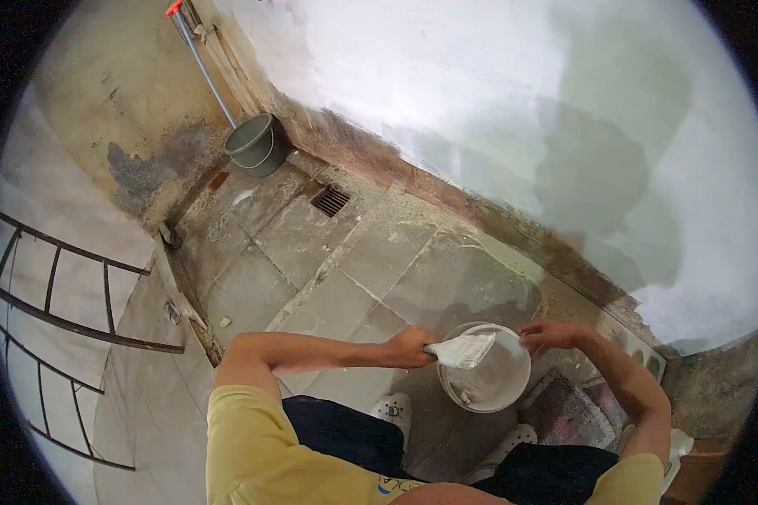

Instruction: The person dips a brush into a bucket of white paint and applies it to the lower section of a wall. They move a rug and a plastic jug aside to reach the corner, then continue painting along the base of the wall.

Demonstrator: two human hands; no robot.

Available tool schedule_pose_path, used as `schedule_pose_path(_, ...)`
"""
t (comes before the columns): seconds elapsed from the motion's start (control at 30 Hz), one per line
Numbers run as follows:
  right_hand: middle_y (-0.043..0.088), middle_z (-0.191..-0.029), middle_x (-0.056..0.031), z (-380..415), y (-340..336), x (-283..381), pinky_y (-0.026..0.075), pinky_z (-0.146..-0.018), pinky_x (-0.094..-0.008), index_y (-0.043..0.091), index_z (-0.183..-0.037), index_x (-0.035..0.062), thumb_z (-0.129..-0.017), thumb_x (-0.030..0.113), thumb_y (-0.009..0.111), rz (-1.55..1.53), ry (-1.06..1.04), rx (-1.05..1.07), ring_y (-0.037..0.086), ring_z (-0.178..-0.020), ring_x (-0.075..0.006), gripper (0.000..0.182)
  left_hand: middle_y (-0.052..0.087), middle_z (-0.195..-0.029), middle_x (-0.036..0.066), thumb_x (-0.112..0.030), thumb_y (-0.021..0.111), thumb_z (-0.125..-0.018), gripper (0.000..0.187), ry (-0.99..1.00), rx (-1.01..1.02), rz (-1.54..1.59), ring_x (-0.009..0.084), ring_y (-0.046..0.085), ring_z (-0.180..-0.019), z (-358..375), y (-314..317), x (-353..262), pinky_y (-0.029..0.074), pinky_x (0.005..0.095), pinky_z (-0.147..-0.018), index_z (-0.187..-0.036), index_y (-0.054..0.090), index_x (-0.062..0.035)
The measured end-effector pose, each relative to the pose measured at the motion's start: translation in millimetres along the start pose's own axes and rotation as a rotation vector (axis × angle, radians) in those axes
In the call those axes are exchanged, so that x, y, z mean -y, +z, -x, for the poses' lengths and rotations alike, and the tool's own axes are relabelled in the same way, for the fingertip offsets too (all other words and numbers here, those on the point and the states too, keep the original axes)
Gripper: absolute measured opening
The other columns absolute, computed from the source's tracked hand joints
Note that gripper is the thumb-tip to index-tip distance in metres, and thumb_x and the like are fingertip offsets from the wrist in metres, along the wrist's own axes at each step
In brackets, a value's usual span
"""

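My left hand (410, 348) is closed around the handle of a wide paintbrush (463, 350), whose bristles are coated white. The brush lies over the left part of a white bucket (514, 379) that stands on the floor in front of me. Whitish residue shows inside the bucket. At the bucket's right rim, the bent fingers of my right hand (547, 336) are closed on the edge. The fingertips there are partly hidden.
A wall with fresh white coating (446, 84) runs along the right. A dark green bucket (257, 147) and a blue-handled pole (202, 67) stand in the far corner, near a floor drain (330, 200). Metal ladder-like frames (84, 311) are at left. A stained mat (564, 412) lies by my feet.
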State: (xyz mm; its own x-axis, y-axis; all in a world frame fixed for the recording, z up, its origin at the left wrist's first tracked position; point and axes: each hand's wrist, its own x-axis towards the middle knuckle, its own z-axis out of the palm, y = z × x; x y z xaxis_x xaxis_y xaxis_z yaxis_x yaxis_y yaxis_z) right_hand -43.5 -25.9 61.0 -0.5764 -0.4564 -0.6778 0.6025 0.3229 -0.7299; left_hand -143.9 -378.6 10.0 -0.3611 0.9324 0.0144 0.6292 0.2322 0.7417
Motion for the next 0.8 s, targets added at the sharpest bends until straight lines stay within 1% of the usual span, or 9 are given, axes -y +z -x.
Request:
schedule_pose_path(0.1,0.060,-0.108,-0.0148,7.7,8.0,-5.6,0.054,-0.076,-0.0329,0.049,-0.124,-0.0024,-0.090,0.028,0.057,-0.048,-0.013,-0.055,0.062,-0.089,-0.0213,0.046,0.059,-0.071,0.021,-0.017,0.064,-0.073,0.016,0.016,-0.044,0.132,0.0384,0.059,-0.067,4.6,-5.1,-12.1,0.045,0.0422,-0.058,-0.075,0.063,-0.0007)
schedule_pose_path(0.2,0.061,-0.103,-0.0141,10.2,17.5,-8.6,0.054,-0.072,-0.0324,0.053,-0.117,-0.0035,-0.091,0.028,0.055,0.000,-0.032,-0.132,0.062,-0.088,-0.0206,0.042,0.063,-0.070,0.017,-0.016,0.066,-0.074,0.014,-0.082,-0.012,0.148,0.0311,0.062,-0.064,1.1,-22.0,-30.2,0.046,0.0392,-0.059,-0.078,0.065,-0.0020)
schedule_pose_path(0.23,0.061,-0.103,-0.0141,10.8,20.6,-7.0,0.054,-0.072,-0.0324,0.053,-0.117,-0.0035,-0.091,0.028,0.055,-0.011,-0.027,-0.128,0.062,-0.088,-0.0206,0.042,0.064,-0.069,0.013,-0.018,0.067,-0.075,0.015,-0.105,-0.038,0.239,0.0247,0.062,-0.064,-2.4,-25.6,-31.3,0.047,0.0368,-0.058,-0.079,0.066,-0.0027)
schedule_pose_path(0.3,0.062,-0.095,-0.0136,9.9,24.9,-2.3,0.053,-0.068,-0.0322,0.055,-0.112,-0.0043,-0.092,0.027,0.053,0.418,-0.062,-0.190,0.063,-0.084,-0.0198,0.037,0.064,-0.069,0.006,-0.026,0.067,-0.080,0.023,-0.173,-0.008,0.434,0.0154,0.060,-0.063,-13.5,-41.7,-34.3,0.048,0.0330,-0.063,-0.084,0.065,-0.0038)
schedule_pose_path(0.33,0.062,-0.093,-0.0134,7.0,25.4,-6.8,0.053,-0.067,-0.0320,0.055,-0.111,-0.0041,-0.092,0.026,0.052,0.362,-0.107,-0.189,0.064,-0.081,-0.0195,0.036,0.063,-0.070,0.004,-0.033,0.066,-0.083,0.029,-0.225,0.050,0.549,0.0125,0.058,-0.063,-21.0,-56.2,-41.0,0.049,0.0318,-0.068,-0.088,0.062,-0.0041)
schedule_pose_path(0.4,0.063,-0.088,-0.0126,4.9,27.2,-14.6,0.054,-0.064,-0.0317,0.055,-0.112,-0.0034,-0.092,0.025,0.050,0.309,-0.158,-0.190,0.064,-0.076,-0.0186,0.035,0.062,-0.073,0.004,-0.026,0.062,-0.087,0.020,-0.461,0.105,0.834,0.0054,0.049,-0.054,-34.0,-87.1,-72.9,0.037,0.0214,-0.046,-0.092,0.063,-0.0065)
schedule_pose_path(0.53,0.064,-0.083,-0.0117,-8.9,24.3,-39.7,0.054,-0.060,-0.0315,0.055,-0.113,-0.0020,-0.093,0.022,0.048,0.427,-0.296,-0.295,0.064,-0.070,-0.0177,0.032,0.058,-0.073,0.007,-0.030,0.058,-0.090,0.025,-0.288,0.224,1.194,0.0038,0.038,-0.045,-47.5,-107.8,-77.2,0.027,0.0197,-0.039,-0.092,0.060,-0.0054)
schedule_pose_path(0.7,0.065,-0.083,-0.0123,8.9,38.9,-17.2,0.055,-0.061,-0.0325,0.054,-0.113,-0.0028,-0.093,0.018,0.047,0.299,-0.181,-0.276,0.065,-0.069,-0.0183,0.030,0.055,-0.074,0.010,-0.030,0.060,-0.088,0.027,-0.147,0.319,1.380,0.0042,0.034,-0.044,-49.5,-110.5,-84.5,0.026,0.0193,-0.038,-0.093,0.060,-0.0042)
schedule_pose_path(0.8,0.065,-0.084,-0.0141,4.8,37.2,-24.4,0.056,-0.060,-0.0331,0.053,-0.113,-0.0044,-0.092,0.016,0.046,0.263,-0.178,-0.330,0.066,-0.068,-0.0201,0.030,0.055,-0.074,0.010,-0.028,0.062,-0.088,0.025,-0.226,0.281,1.413,0.0044,0.035,-0.044,-45.3,-113.3,-93.7,0.026,0.0192,-0.039,-0.098,0.059,-0.0043)
